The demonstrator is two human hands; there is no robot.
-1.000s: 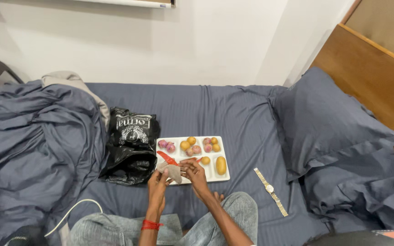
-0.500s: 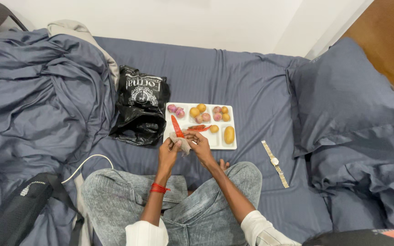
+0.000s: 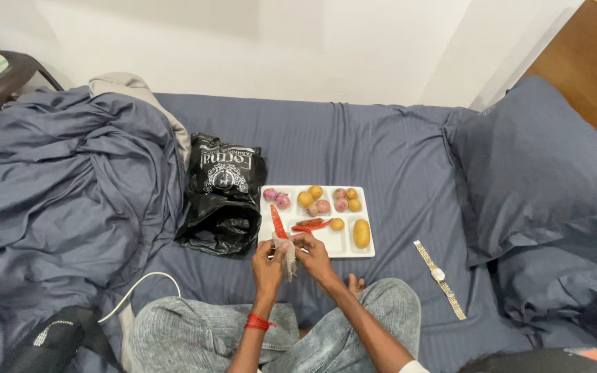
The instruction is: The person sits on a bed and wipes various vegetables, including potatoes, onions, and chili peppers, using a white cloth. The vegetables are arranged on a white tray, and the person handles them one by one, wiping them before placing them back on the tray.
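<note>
I sit cross-legged on a bed with a white compartment tray (image 3: 347,246) in front of me. My left hand (image 3: 268,260) and my right hand (image 3: 315,253) meet over the tray's near left corner and both pinch a small greyish-beige cloth (image 3: 288,254) that hangs between them. Just beyond the cloth a red chilli (image 3: 278,221) lies on the tray, with a second red chilli (image 3: 310,224) beside it. Small purple onions (image 3: 276,198), round yellow potatoes (image 3: 310,196) and one oval potato (image 3: 361,233) fill the other compartments.
A crumpled black plastic bag (image 3: 223,193) lies left of the tray. A gold wristwatch (image 3: 439,278) rests on the sheet to the right. A heaped grey blanket (image 3: 57,193) is at left, a pillow (image 3: 540,166) at right, a white cable (image 3: 139,290) and black bag (image 3: 43,342) near my left knee.
My hands have drawn slightly off the tray toward me, and the cloth now hangs narrower and more bunched between them. The view has shifted with my head.
</note>
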